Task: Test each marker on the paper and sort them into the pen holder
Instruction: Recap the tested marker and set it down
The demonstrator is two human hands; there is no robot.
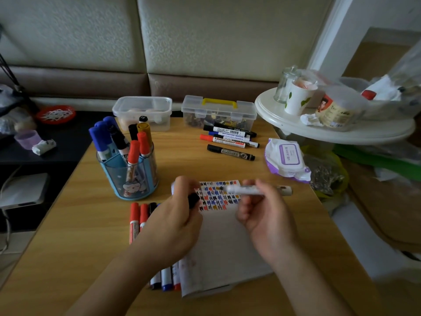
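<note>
Nearest, a row of markers lay just left of the paper, probably still untested. Over the paper, the left hand pinched a black cap and the right hand curled round the uncapped marker. Coloured test marks crowded the sheet's far end. Beyond, the pen holder stood well filled, and a far group of pens lay to its right, so much seemed done.

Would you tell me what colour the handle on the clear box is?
The handle is yellow, seen in the head view.
</note>
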